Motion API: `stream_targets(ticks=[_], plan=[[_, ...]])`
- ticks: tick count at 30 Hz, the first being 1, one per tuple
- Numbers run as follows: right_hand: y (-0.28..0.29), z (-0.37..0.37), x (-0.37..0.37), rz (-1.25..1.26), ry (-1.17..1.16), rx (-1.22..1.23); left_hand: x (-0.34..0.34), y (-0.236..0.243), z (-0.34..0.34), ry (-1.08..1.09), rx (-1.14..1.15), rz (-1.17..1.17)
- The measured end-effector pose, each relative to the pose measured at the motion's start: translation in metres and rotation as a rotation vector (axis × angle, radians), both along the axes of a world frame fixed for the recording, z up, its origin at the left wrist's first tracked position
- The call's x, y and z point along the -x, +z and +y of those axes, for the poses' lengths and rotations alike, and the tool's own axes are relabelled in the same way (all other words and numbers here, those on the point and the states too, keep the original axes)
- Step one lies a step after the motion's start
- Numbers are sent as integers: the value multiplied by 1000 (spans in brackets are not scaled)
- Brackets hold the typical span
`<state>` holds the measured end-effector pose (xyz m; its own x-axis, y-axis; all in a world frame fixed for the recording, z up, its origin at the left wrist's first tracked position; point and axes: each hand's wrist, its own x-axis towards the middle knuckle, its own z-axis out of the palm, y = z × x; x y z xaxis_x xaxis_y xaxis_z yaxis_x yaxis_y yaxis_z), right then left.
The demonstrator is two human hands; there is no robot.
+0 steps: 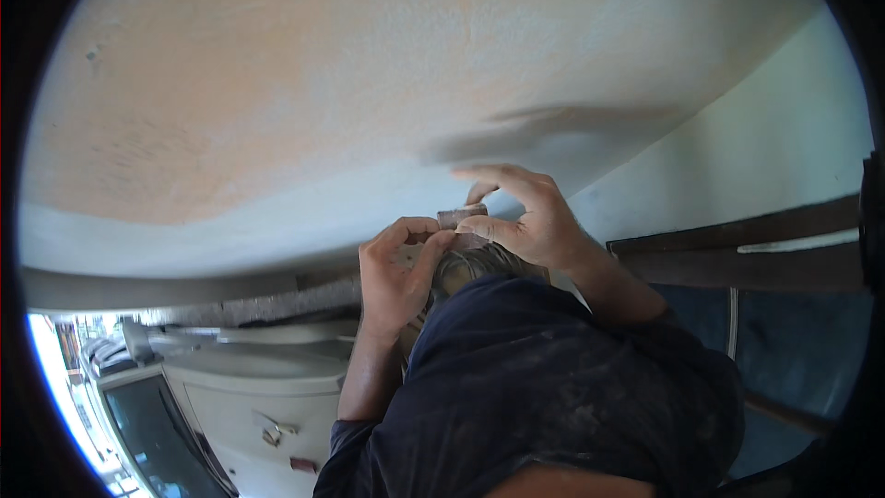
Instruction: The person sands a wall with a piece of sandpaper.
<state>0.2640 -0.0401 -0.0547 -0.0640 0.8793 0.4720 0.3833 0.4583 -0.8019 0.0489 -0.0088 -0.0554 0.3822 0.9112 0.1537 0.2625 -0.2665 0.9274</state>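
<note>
Between my two hands is a small folded brown sheet point(461, 217) that looks like sandpaper. My left hand point(395, 272) pinches its left end between thumb and fingertips. My right hand point(530, 217) grips the right side, its thumb on the near face and its index finger stretched out above. Some of the sheet is hidden behind the fingers. Both hands are raised close to a large pale surface point(304, 129) with peach and whitish patches, and a shadow falls on it beyond my right hand.
Low on the left is a pale cabinet point(249, 387) with a dark panel; a small metallic object point(272, 426) and a dark red piece point(302, 464) show there. A dark brown beam point(701, 267) crosses the right side above dark panes point(802, 341). Bright light enters far left.
</note>
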Motion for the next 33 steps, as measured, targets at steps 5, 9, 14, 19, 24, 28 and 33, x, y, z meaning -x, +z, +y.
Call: stream_targets(ticks=[5,9,14,19,24,28,33], plan=[[-47,-14,-17,38,67,385,9,-30,-25,213,8,90],[-67,-17,-18,360,297,707,13,-38,-45,397,66,144],[-85,1,-20,846,641,986,8,-42,-60,501,-72,331],[-112,11,-5,685,530,1170,3,-45,-63,483,-120,324],[-140,9,-11,755,667,1244,10,-38,-68,521,-48,376],[-132,12,1,671,709,1254,24,-45,-67,514,39,349],[-117,9,39,529,672,1176,40,-53,-55,414,79,287]])
